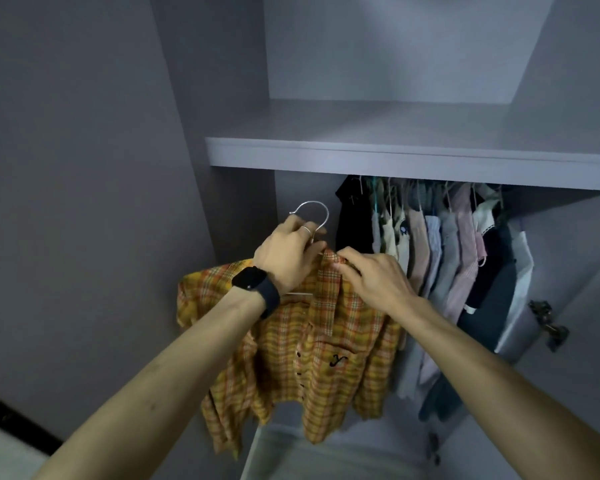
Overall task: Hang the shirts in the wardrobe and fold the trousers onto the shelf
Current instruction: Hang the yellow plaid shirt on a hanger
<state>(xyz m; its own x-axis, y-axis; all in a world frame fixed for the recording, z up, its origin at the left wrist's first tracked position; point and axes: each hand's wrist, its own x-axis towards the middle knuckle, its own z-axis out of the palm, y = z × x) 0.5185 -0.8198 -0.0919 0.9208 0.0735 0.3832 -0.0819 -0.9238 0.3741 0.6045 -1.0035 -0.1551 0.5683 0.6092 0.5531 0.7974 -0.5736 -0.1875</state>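
Forearms enter from lower left and lower right, meeting mid-frame in front of the open wardrobe (pixel 229 98).

Left hand (pixel 288 252): fingers curled, gripping the neck of a silver wire hanger (pixel 311 202) just under its hook. The hook sticks up above the knuckles, free in the air, not on any rail. Black smartwatch (pixel 253 278) on that wrist, screen dark, no readable text. Thin ring (pixel 306 229) on one finger.

Right hand (pixel 374 278): thumb and fingertips pinching the collar of the plaid shirt (pixel 291 358) right beside the left hand, other fingers loosely bent.

Plaid shirt is yellow-orange check, draped on the hanger, hanging down centre frame, left shoulder and sleeve flared out to centre left. Dark buttons run down the front. Chest pocket carries a dark embroidered mark (pixel 336 360) that looks like a letter Y; no other writing legible.

Grey shelf (pixel 361 157) crosses the frame above the hands. Under it, right of centre, a row of hung clothes (pixel 440 258) in black, beige, lilac, pink, navy and white, packed close, just right of the plaid shirt. Metal door hinge (pixel 549 325) at right edge area.
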